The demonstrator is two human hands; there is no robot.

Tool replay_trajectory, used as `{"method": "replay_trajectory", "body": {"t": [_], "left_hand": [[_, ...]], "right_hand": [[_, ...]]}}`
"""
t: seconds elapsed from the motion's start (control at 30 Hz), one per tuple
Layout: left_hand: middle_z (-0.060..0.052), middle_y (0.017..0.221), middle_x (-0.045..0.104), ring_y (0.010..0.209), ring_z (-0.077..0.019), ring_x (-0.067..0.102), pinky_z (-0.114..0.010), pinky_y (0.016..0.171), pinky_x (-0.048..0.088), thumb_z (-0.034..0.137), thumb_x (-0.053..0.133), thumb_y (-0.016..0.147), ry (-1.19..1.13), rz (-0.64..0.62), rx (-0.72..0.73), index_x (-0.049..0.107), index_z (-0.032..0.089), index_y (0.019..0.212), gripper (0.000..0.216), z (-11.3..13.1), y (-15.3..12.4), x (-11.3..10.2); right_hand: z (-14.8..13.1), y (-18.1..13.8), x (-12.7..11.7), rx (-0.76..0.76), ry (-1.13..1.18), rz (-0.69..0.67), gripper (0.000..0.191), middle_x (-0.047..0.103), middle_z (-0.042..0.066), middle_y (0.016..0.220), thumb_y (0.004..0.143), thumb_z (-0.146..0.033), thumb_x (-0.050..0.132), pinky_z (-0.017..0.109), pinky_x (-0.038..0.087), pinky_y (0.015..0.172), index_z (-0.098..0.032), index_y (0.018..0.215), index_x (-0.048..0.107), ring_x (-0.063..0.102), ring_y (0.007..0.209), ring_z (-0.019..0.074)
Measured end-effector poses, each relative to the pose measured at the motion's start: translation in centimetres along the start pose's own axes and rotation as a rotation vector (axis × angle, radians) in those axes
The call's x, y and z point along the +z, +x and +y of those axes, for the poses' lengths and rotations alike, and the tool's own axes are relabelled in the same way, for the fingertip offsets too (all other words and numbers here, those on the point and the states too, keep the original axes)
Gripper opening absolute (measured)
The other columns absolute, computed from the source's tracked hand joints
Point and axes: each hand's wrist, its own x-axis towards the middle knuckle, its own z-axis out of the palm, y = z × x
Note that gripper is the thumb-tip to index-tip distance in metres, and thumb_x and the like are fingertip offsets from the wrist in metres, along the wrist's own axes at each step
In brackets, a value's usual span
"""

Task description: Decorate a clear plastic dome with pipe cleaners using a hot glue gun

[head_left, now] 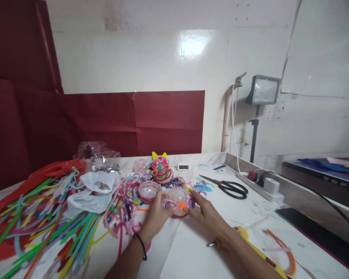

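In the middle of the table, both my hands are closed on a clear plastic dome point(176, 193) trimmed with pink and purple pipe cleaners and an orange spot at its front. My left hand point(157, 215) grips its left side, and my right hand point(205, 209) pinches the right edge. Just behind my left fingers lies another clear dome point(149, 190) with a pink rim. A finished-looking pipe-cleaner animal figure point(161, 168), pink with yellow ears and a green nose, stands farther back. Cut pipe cleaners point(125, 217) lie left of my left hand.
Long pipe cleaners point(46, 232) and white plastic bags point(94, 186) cover the left side. Black-handled scissors point(229, 188) lie at right. A yellow glue gun point(242, 232) is partly under my right forearm. A dark phone-like slab point(314, 232), a power strip point(258, 186) and a small digital display point(183, 167) are also there.
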Motion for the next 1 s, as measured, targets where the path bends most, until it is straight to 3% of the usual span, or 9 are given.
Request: {"method": "replay_trajectory", "body": {"t": [0.27, 0.4, 0.53, 0.7, 0.8, 1.0], "left_hand": [[-0.002, 0.094, 0.059, 0.093, -0.0195, 0.059, -0.032, 0.083, 0.046, 0.022, 0.073, 0.066, -0.078, -0.008, -0.043, 0.050, 0.021, 0.094, 0.036, 0.2, 0.1, -0.1], [-0.002, 0.094, 0.059, 0.076, -0.0148, 0.061, -0.026, 0.064, 0.050, 0.033, 0.073, 0.068, -0.139, -0.045, -0.127, 0.046, 0.022, 0.095, 0.039, 0.4, 0.1, -0.1], [-0.002, 0.099, 0.058, 0.058, -0.0086, 0.056, -0.020, 0.047, 0.044, 0.041, 0.074, 0.067, -0.208, -0.080, -0.218, 0.044, 0.022, 0.104, 0.051, 1.0, 0.0, -0.3], [-0.008, 0.107, 0.061, 0.062, -0.0103, 0.061, -0.023, 0.052, 0.049, 0.046, 0.077, 0.066, -0.320, -0.099, -0.331, 0.047, 0.020, 0.118, 0.065, 1.3, -0.3, -0.6], [-0.010, 0.106, 0.063, 0.076, -0.0159, 0.065, -0.026, 0.060, 0.053, 0.045, 0.080, 0.064, -0.384, -0.093, -0.386, 0.051, 0.018, 0.118, 0.066, 1.3, -0.4, -0.7], [-0.009, 0.102, 0.065, 0.083, -0.0177, 0.066, -0.027, 0.067, 0.055, 0.042, 0.082, 0.062, -0.431, -0.088, -0.404, 0.060, 0.018, 0.115, 0.062, 1.3, -0.3, -1.0]], "right_hand": [[-0.1, 0.0, 0.0, -0.020, 0.019, 0.007, 0.062, 0.063, 0.019, 0.123, 0.078, -0.032, 0.055, 0.046, 0.046, 0.092, -0.009, 0.136, 0.047, 0.060, 0.108, 0.0299], [-0.2, 0.0, 0.1, -0.042, 0.031, 0.011, 0.062, 0.063, 0.019, 0.123, 0.078, -0.030, 0.056, 0.045, 0.046, 0.093, -0.009, 0.135, 0.047, 0.060, 0.109, 0.0299], [-0.4, -0.1, 0.0, -0.058, 0.039, 0.011, 0.061, 0.063, 0.018, 0.123, 0.079, -0.030, 0.058, 0.045, 0.047, 0.093, -0.012, 0.135, 0.047, 0.060, 0.109, 0.0298], [-0.5, -0.1, -0.1, -0.070, 0.043, 0.003, 0.064, 0.061, 0.016, 0.127, 0.078, -0.028, 0.062, 0.046, 0.046, 0.095, -0.016, 0.139, 0.045, 0.059, 0.113, 0.0307], [-0.6, -0.2, -0.2, -0.083, 0.041, -0.004, 0.065, 0.059, 0.016, 0.131, 0.078, -0.026, 0.062, 0.045, 0.044, 0.097, -0.017, 0.139, 0.043, 0.057, 0.116, 0.0299], [-0.9, -0.3, -0.2, -0.069, 0.036, 0.001, 0.062, 0.063, 0.015, 0.121, 0.079, -0.026, 0.061, 0.043, 0.046, 0.092, -0.016, 0.137, 0.044, 0.059, 0.107, 0.0276]]}}
